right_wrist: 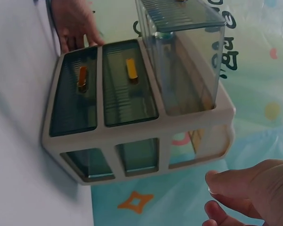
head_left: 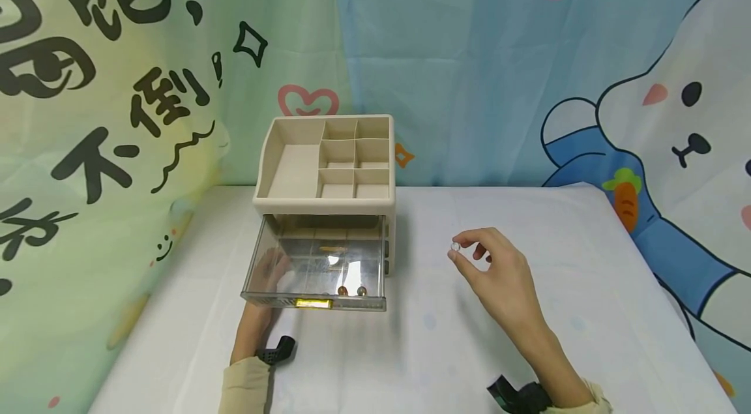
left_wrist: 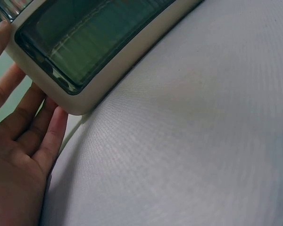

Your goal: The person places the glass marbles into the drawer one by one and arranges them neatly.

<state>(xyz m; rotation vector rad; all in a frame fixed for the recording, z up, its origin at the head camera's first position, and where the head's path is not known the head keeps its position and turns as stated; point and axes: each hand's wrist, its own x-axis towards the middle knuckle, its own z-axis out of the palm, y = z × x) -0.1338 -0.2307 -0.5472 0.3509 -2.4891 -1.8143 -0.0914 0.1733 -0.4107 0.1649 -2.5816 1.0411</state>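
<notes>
A beige desktop drawer organizer [head_left: 325,207] stands on the table, its clear top drawer [head_left: 313,302] pulled out. Inside the drawer, near its front, lie two small round brownish beads [head_left: 343,291]. My left hand [left_wrist: 19,141] rests against the organizer's left side, fingers fairly straight and thumb by the front frame; in the head view it shows partly through the clear drawer. To the right of the organizer, my right hand [head_left: 499,277] pinches a small clear bead [head_left: 455,246] between thumb and index finger, above the cloth. The bead is barely visible in the right wrist view.
Two closed lower drawers with yellow handles [right_wrist: 131,69] sit below the pulled-out one. The organizer's top has several compartments [head_left: 337,154]. A white cloth [head_left: 434,349] covers the table, and a printed curtain [head_left: 446,75] hangs behind it.
</notes>
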